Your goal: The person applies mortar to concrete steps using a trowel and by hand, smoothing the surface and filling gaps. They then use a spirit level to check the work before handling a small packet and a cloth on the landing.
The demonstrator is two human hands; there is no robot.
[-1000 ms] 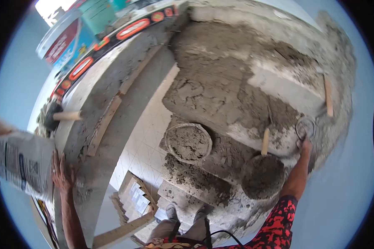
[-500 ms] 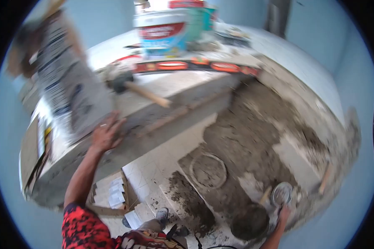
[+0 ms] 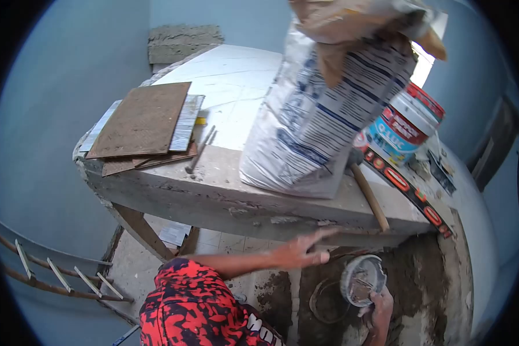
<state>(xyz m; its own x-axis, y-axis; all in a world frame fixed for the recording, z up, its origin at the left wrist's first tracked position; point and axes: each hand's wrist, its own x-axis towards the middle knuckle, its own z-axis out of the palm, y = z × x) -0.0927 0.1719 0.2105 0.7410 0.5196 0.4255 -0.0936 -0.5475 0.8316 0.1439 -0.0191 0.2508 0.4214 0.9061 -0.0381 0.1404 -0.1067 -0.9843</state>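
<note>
Right hand [image 3: 379,308] on the grey cup [image 3: 346,282], left hand [image 3: 297,252] free

The right hand is clamped on the near side of the grey cup, thumb at its rim. The left hand stands just beside it with fingers spread apart, slightly blurred and holding nothing that I can make out. The step in hand looks like carrying or steadying the cup below the ledge [image 3: 230,210]; any further move calls for a firm hold on the rim and room between cup and ledge.

The cup is round and shallow-looking, its wall smeared with pale residue; something brownish shows inside, too unclear to name. Near it, a round rim [image 3: 311,303] shows against dark, rough, earthy material [image 3: 415,262].

The ledge has a chipped, coarse grey edge, and behind it runs smooth white tile [image 3: 230,75] with faint veins. A tall sack [image 3: 323,121], creased and printed in dark blue, stands there, crumpled brown paper at its top. To its right are a wooden handle [image 3: 370,199] jutting over the edge, a long black-and-red spirit level [image 3: 406,187] and a glossy paint bucket [image 3: 401,124]. To its left, flat brown boards [image 3: 141,118] lie stacked beside slim metal rods [image 3: 200,151].
</note>
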